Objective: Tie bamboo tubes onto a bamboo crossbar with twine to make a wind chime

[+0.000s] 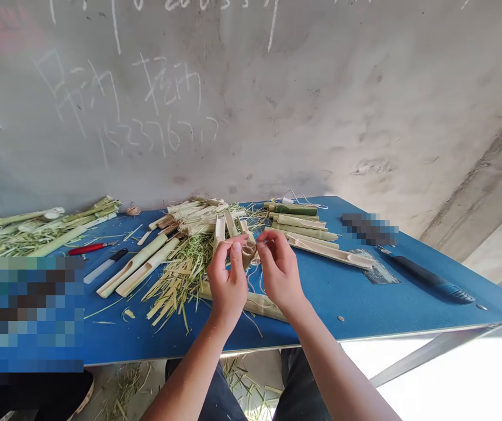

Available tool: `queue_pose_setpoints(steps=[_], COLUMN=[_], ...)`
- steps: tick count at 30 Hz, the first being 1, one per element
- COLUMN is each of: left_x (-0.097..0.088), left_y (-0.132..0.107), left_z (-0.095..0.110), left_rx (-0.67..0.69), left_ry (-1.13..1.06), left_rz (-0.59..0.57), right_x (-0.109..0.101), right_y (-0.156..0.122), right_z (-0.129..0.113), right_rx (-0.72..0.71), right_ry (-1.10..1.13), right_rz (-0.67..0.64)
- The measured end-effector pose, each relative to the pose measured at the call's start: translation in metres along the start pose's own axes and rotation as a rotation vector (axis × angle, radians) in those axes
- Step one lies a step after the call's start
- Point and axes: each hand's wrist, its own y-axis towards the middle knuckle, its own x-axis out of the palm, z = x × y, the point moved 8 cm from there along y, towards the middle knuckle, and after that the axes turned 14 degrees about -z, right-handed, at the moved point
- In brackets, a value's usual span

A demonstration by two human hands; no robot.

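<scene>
Left hand point(228, 278): thumb and index finger close in a pinch, apparently on thin brown cord point(254, 325). Right hand point(279, 266): thumb and index finger likewise pinch, apparently on the same cord; the strand between the fingertips is too fine to trace. Opposed placement of the hands presumably keeps the strand under control from both sides. Loose cord hangs below them

Directly between and beyond the hands, a cluster of cut bamboo pieces point(220, 228) stands tilted upward. Whether the cord encircles it cannot be determined. Below the hands, a bamboo length point(268, 307) lies along the near edge of the blue surface point(333, 286)

To the left, green and pale shavings point(180, 269) form a heap. Next to it, two notched tubes point(132, 266) lie side by side, openings upward. Beyond these are a knife point(106, 266) with a black handle and a red-handled tool point(88, 249), probably set aside within reach. A ball of cord point(133, 209) sits near the wall; split bamboo point(200, 213) is piled behind the shavings

To the right, bamboo sections point(303, 221) lie roughly parallel, possibly sorted for access. A long trough point(329, 251) extends onto a grey patch point(377, 269); a black-handled tool point(428, 278) lies farther out, its head obscured by pixelation

Containers: the only hollow forms identifiable are the tubes and the trough. Their pale inner walls are visible; no contents can be made out
</scene>
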Motion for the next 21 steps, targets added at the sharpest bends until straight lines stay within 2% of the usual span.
queue_pose_setpoints(steps=[2,4,6,10,13,18,21], left_x=[0.002,0.003,0.003,0.003,0.002,-0.003,-0.009], left_y=[0.004,0.008,0.011,0.012,0.014,0.019,0.021], left_z=[0.006,0.015,0.025,0.036,0.043,0.05,0.045], left_rx=[0.038,0.131,0.279,0.539,0.671,0.777,0.795], left_ry=[0.002,0.062,0.164,0.361,0.464,0.515,0.493], left_rz=[-0.05,-0.11,-0.181,-0.373,-0.504,-0.567,-0.536], right_x=[-0.002,-0.001,0.001,0.01,0.013,0.015,0.013], right_y=[0.005,0.01,0.015,0.026,0.03,0.032,0.033], right_z=[-0.012,-0.018,-0.012,0.011,0.016,0.024,0.027], right_rx=[-0.036,-0.06,-0.037,0.137,0.22,0.348,0.349], right_ry=[-0.111,-0.114,0.022,0.396,0.51,0.567,0.513], right_rz=[-0.018,-0.035,-0.04,-0.08,-0.129,-0.187,-0.196])
